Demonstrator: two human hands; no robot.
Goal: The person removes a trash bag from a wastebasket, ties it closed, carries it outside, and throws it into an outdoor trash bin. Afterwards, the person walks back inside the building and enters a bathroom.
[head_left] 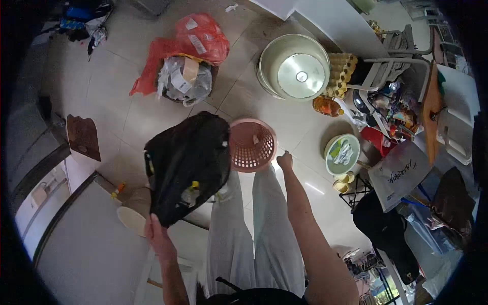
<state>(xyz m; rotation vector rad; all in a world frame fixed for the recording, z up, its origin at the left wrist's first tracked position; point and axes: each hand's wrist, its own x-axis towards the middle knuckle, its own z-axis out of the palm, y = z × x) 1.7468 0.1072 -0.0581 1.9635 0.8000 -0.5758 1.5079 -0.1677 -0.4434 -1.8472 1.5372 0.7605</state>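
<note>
A large black bag (188, 152) hangs from my left hand (159, 238), whose fingers are closed on its lower left edge. A clear bottle with a yellow cap (190, 194) shows against the lower part of the bag; whether it is inside or behind cannot be made out. The pink plastic basket (254, 165) with a perforated wall stands in front of my legs, touching or partly behind the bag's right side. A small pale scrap lies in it. Just right of the basket's rim is my right hand (285, 160), its fingers curled; what they hold, if anything, is hidden.
A box of plastic waste (189, 84) with a red bag (203, 38) stands ahead. To its right are a big metal pot (267, 76), egg trays (341, 71), an oil bottle (327, 107) and a green basin (330, 161). A cluttered rack (394, 109) lines the right side.
</note>
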